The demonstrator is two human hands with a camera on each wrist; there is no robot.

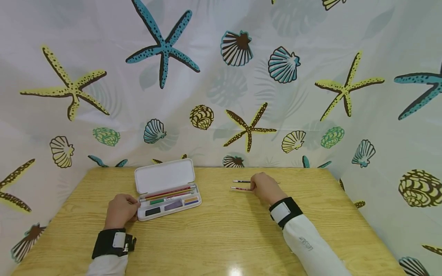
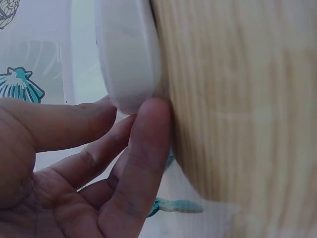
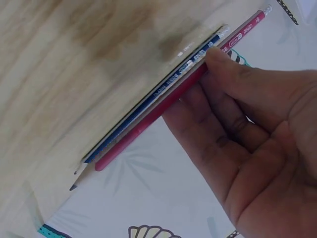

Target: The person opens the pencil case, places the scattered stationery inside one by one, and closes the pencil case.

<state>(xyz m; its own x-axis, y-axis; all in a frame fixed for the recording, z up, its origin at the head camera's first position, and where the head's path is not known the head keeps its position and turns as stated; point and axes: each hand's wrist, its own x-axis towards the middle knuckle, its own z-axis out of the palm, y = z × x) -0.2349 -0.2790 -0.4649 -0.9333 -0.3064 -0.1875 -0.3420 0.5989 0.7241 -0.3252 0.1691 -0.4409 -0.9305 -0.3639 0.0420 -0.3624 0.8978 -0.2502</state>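
Observation:
My right hand (image 1: 266, 188) pinches a red pencil (image 3: 143, 124) between thumb and fingers, close over the table. Right beside it, and nearly parallel, lies a dark blue pencil (image 3: 153, 96) with a sharpened tip; the red one's visible far end looks blunt. At the left, my left hand (image 1: 121, 211) grips the near left end of a white pencil case (image 1: 198, 200), thumb and fingertips on its end wall (image 2: 131, 59). The case lies with its lid (image 1: 165, 176) folded back.
Inside the case are several pencils (image 1: 169, 193), a green pencil-like item (image 1: 157, 201), a black block (image 1: 152, 211), a purple piece (image 1: 173, 205) and an orange-and-blue eraser (image 1: 191, 200). A patterned cloth (image 1: 214, 88) hangs behind the wooden table (image 1: 214, 241).

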